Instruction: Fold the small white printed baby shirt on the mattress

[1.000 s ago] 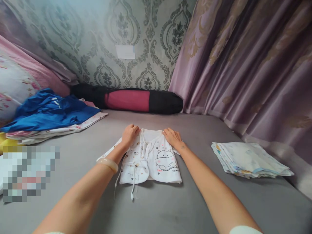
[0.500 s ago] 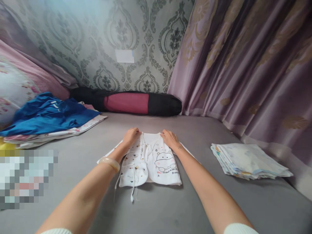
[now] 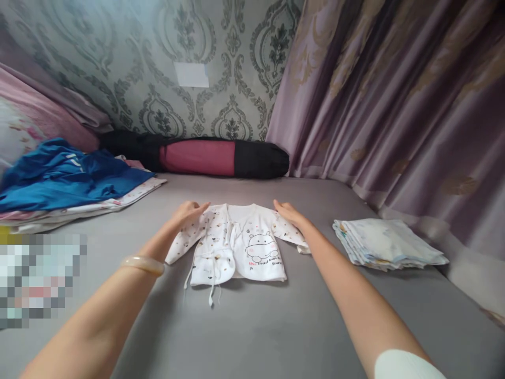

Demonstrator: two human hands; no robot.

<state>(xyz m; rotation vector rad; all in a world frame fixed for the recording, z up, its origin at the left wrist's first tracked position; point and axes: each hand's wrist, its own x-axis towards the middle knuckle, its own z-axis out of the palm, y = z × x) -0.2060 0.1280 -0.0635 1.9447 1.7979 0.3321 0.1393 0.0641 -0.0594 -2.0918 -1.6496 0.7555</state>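
While a grey damask-patterned wall [image 3: 138, 110] rises at the back and a long purple satin curtain [image 3: 374, 95] hangs at the right, a broad bed covered in smooth grey fabric [image 3: 252, 337] bears the rest. At its far edge lies a long black fabric roll with a dark red panel [image 3: 197, 157]. A crumpled royal-blue cloth garment [image 3: 79, 176] tops a pile at the left.

The small white cotton jacket with printed sleeves and a cartoon animal [image 3: 240, 242] lies flat in the middle, sleeves spread; near it, at the right, sits a neat stack of pale folded cloths [image 3: 386, 239].

The left hand [image 3: 191, 213], loosely curled with the thumb out, lies over the upper part of one sleeve; the right hand [image 3: 288, 212], fingers bent, lies at the opposite shoulder. Whether either pinches fabric, I cannot tell.

An uneven pull at the shoulders could skew the jacket, its light cloth sliding on the sheet. The thin white ties [image 3: 212, 297], loose below the hem, might get caught underneath or tangle if the front panels shift.
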